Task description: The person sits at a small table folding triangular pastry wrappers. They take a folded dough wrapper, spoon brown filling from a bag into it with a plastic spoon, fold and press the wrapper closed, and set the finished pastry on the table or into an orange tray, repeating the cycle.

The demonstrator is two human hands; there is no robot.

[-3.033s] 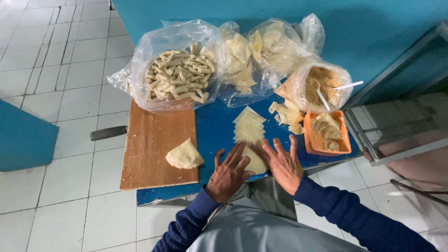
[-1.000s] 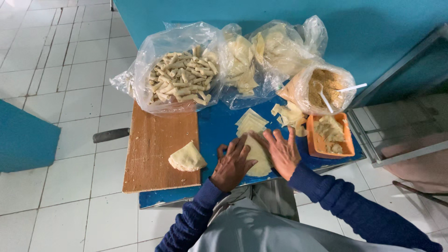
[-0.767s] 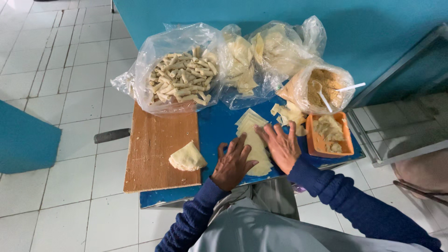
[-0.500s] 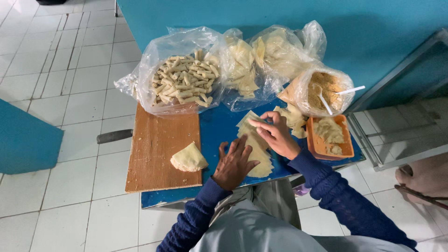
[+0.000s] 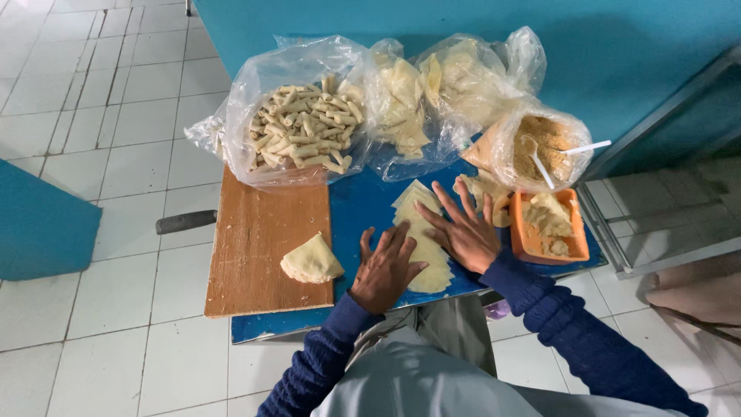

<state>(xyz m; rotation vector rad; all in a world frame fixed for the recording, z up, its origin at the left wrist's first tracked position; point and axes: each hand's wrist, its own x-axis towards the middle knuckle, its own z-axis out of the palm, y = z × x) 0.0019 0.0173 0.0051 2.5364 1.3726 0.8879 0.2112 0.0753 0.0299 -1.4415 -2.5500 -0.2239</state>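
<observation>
At the bottom of the frame the person's two arms, in dark blue knitted sleeves, reach up from a pale grey lap toward the middle of the picture. The left hand [image 5: 384, 266] lies flat, palm down, fingers spread, on the lower end of a stack of thin pale dough sheets [image 5: 423, 247]. The right hand [image 5: 466, 232] lies just to the right of it, also flat with fingers fanned out, pressing on the right edge of the same stack. Neither hand grips anything; both rest open on the sheets, close together but not overlapping.

The sheets lie in the centre of the frame on a blue tabletop [image 5: 363, 208], running from near its front edge up toward the bags. Left of the hands, a wooden board [image 5: 258, 239] covers the left part of the table, and a folded piece of dough [image 5: 311, 260] sits near the board's lower right corner, apart from the left hand. A dark handle [image 5: 185, 222] sticks out from under the board's left side.

To the right of the right hand stands an orange tub [image 5: 549, 232] with pale filling in it. Above it, an open plastic bag of brownish crumbs [image 5: 544, 143] holds two white spoons.

Farther back, along the top of the table, a large clear bag of small rolled pastries [image 5: 297, 131] sits at upper left, with two more clear bags of pale sheets [image 5: 432, 93] beside it toward the upper centre. Behind them is a blue wall [image 5: 617, 46], and white floor tiles [image 5: 93, 100] fill the left of the frame.
</observation>
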